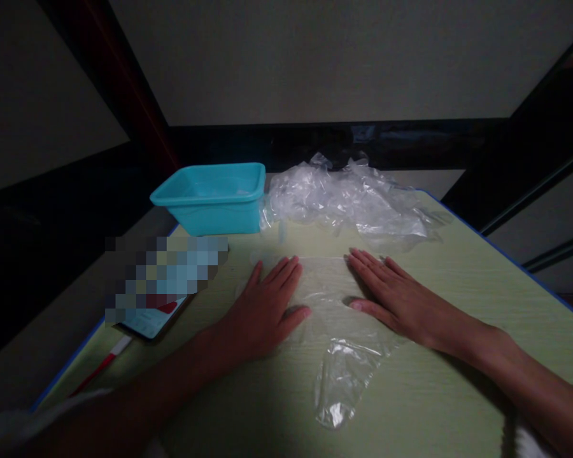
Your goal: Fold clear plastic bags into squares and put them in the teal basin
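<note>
A clear, thin plastic glove lies flat on the pale green table, its cuff end toward me. My left hand rests palm down on the glove's left side, fingers stretched out. My right hand presses flat on its right side, fingers together and straight. Neither hand holds anything.
A heap of crumpled clear plastic gloves sits at the table's far edge. A turquoise plastic tub stands at the far left. A phone and a red-and-white pen lie near the left edge. Dark bed-frame bars surround the table.
</note>
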A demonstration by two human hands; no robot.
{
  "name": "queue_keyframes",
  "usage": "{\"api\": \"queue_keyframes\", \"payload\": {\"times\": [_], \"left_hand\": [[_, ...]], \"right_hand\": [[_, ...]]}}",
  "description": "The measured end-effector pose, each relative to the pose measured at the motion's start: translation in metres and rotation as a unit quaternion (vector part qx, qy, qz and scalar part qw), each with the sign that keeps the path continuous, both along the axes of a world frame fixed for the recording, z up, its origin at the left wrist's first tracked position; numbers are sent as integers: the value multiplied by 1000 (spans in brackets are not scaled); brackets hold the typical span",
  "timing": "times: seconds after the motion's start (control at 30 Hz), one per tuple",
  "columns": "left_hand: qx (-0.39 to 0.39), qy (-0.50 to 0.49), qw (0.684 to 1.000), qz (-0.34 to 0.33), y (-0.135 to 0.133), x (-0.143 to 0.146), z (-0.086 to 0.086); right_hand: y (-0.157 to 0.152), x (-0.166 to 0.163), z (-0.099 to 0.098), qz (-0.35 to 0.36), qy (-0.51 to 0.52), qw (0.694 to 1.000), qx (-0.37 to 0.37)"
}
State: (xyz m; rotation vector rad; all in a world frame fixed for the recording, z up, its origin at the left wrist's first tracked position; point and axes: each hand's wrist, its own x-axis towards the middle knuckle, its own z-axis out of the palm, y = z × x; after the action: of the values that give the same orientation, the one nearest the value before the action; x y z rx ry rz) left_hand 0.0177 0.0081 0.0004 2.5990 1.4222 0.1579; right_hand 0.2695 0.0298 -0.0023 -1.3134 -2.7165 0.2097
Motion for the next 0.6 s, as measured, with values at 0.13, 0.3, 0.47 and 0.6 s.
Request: {"api": "queue_keyframes", "payload": {"times": [0.13,0.3,0.47,0.6], "left_hand": [[43,-36,998,-16,-2,0,0],[194,-168,961,-103,-8,3,4],[204,-219,926,-231,-14,7,11],[194,-229,919,-257,-17,7,14]], "right_hand": [[-3,-6,12,45,32,998,18],[-13,-20,28,245,115,961,-52],[-19,-27,24,284,117,947,-97],[-21,-27,22,286,129,945,-93]]}}
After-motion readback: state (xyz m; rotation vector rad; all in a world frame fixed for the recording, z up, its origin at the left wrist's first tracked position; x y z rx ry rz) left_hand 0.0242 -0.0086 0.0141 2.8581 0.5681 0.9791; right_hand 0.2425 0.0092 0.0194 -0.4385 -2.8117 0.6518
